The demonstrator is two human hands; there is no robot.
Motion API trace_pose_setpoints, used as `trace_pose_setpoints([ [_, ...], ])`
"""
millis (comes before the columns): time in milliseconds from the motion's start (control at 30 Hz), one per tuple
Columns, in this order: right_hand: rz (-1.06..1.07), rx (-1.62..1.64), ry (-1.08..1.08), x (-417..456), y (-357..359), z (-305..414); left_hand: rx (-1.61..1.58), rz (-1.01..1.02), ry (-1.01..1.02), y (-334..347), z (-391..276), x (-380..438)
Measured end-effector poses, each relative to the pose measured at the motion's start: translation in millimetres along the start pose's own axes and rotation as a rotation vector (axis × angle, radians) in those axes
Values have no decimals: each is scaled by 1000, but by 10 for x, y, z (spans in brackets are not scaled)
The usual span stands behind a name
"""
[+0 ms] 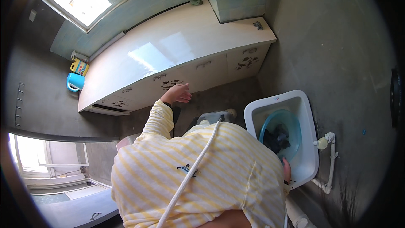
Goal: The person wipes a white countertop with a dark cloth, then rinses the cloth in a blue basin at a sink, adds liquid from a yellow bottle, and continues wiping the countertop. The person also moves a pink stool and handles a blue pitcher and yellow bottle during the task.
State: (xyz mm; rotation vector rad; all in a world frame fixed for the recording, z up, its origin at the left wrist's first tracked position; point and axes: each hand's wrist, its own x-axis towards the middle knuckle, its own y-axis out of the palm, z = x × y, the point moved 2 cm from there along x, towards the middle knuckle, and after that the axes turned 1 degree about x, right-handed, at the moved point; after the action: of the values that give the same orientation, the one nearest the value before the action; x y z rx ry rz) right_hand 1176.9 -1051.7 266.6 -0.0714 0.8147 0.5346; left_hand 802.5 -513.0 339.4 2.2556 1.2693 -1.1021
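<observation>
My left hand [178,93] is held out in the air in front of the cabinet doors, empty, with its fingers apart. At the right, my right hand [286,169] is inside the white utility sink [304,167], at the near rim of a translucent blue plastic basin [292,120]. My sleeve and body partly cover this hand, so its grip cannot be made out. The basin sits tilted in the sink, and dark cloth [278,137] lies bunched in it.
A white tap [322,143] with piping is on the wall beside the sink. A long glossy counter [152,57] carries a blue pitcher [75,81], a yellow jug [79,66], a spray bottle [79,56], a green cloth [196,2] and a grey rag [258,25].
</observation>
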Motion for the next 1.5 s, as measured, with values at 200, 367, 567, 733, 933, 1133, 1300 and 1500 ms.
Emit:
trace_pose_setpoints([
  [200, 123, -983, -636, 377, -484, -476, 19, 11, -26, 16, 79, 33],
  [367, 15, -788, -713, 326, -360, -455, 79, 30, -37, 19, 95, 171],
  [567, -55, 176, -177, 606, -515, -1109, 311, 170, 113, 987, -654, 55],
  [733, -31, 783, 203, 100, 141, -333, 671, 492, 209, 2258, -1022, -116],
  [933, 167, 855, 76, -4, 518, -104, 947, 762, 381, 3556, -1449, -782],
  [1133, 238, 926, 78, 56, 805, -174, 1065, 682, 861, 3927, -1489, -829],
  [1300, -74, 765, 96, -39, 1057, -23, 859, 653, 894, 3930, -1387, -1005],
  [1500, -152, -199, -562, 193, 1149, 255, 851, 703, 1168, 4001, -1116, -967],
])
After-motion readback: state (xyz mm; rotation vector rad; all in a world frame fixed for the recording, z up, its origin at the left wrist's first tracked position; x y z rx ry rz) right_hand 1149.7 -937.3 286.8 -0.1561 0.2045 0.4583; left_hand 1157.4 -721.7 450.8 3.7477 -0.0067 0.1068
